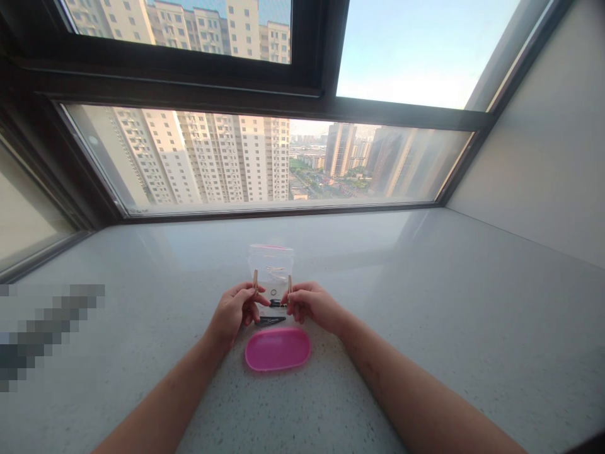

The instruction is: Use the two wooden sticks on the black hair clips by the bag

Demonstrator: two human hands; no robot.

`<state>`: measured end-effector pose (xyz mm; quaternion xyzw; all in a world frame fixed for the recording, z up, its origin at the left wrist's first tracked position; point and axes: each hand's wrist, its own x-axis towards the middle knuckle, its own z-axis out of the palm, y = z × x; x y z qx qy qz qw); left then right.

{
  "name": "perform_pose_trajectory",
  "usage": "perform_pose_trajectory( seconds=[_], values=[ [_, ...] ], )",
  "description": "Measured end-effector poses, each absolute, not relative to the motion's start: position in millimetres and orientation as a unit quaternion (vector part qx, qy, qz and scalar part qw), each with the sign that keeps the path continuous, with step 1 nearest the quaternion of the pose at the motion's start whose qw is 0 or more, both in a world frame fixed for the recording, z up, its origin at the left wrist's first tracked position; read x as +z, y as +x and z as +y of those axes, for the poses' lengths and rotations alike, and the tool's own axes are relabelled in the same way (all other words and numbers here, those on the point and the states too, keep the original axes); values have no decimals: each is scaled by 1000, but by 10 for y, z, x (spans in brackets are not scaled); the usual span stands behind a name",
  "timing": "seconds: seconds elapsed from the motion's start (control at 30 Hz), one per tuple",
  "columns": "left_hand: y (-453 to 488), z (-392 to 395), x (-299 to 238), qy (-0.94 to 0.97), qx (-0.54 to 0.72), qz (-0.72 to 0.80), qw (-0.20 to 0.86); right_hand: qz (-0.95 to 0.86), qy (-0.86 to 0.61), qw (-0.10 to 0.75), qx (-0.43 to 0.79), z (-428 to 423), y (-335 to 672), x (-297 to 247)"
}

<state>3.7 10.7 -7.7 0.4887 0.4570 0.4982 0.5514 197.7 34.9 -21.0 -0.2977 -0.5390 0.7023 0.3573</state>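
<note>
Beyond the left end of the pink tray (pixel 278 349), the left hand (pixel 236 310) has its thumb and index fingers pinched on a slim tan-gold clip (pixel 256 282), whose long axis points away from the tray, its narrow far end clear of the grip. Farther beyond the tray, toward the window (pixel 293 165), a clear plastic bag (pixel 271 257) lies on the worktop (pixel 155 353), a pink line along its far edge. Between the hands and the tray's far side sit a small dark ring (pixel 273 292), a black clip (pixel 275 303) and, nearest the tray, a longer black clip (pixel 271 321) lying crosswise, with pale marks too small to read; whether the ring is inside the bag I cannot tell. Beyond the tray's right end, the right hand (pixel 307 301) grasps a matching tan-gold clip (pixel 290 287) between thumb and fingers, slender and roughly parallel to the first, also pointing away from the tray.
</note>
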Motion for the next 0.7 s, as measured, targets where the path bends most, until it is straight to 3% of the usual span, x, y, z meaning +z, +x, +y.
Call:
perform_pose_trajectory(
  seconds=[0.7],
  values=[
    [37, 104, -60, 484, 497, 457, 556, -540, -299, 353, 703, 330, 1975, -169]
  ],
)
